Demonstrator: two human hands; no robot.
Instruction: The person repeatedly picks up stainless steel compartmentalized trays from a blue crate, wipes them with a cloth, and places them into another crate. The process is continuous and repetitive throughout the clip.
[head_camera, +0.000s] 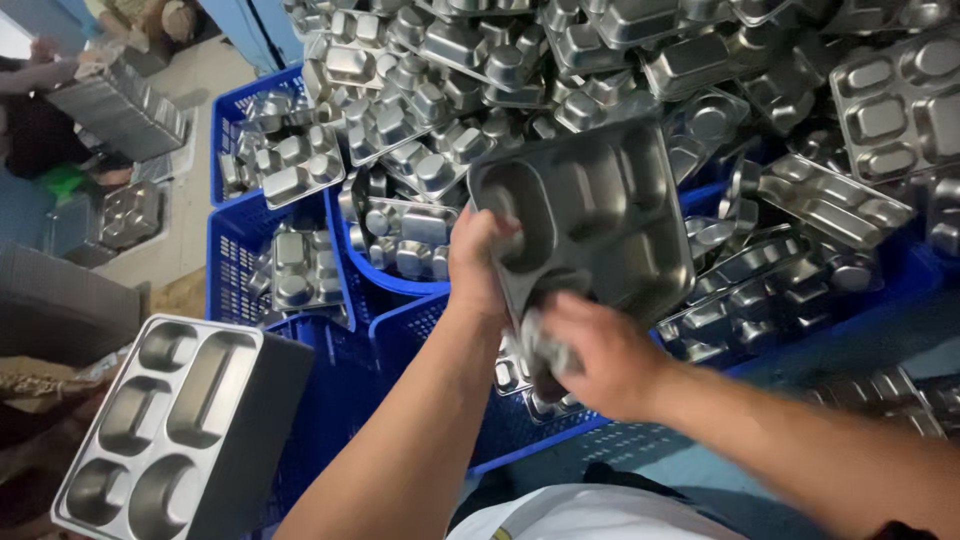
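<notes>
trays are everywhere, but the one that matters is the steel compartment tray (590, 215) you have tilted up above the blue crates (300, 350), its hollowed face turned toward you, probably so you can see into the wells. your left hand (478, 262) is clenched on its left edge, thumb over the rim, which props the tray at that angle. your right hand (600, 355) is closed around something small and crumpled at the tray's lower corner; it is blurred, so you can't tell whether it is a cloth, a pad or a wrapper, only that the fingers grasp it against the metal. behind the tray, the loose heap of trays (620, 70) lies jumbled, faces up and down. at lower left, a neat stack of trays (165, 425) sits squared, faces up, well apart from the heap. at upper left, another person's hands (50, 62) hold a separate stack (120, 105).
</notes>
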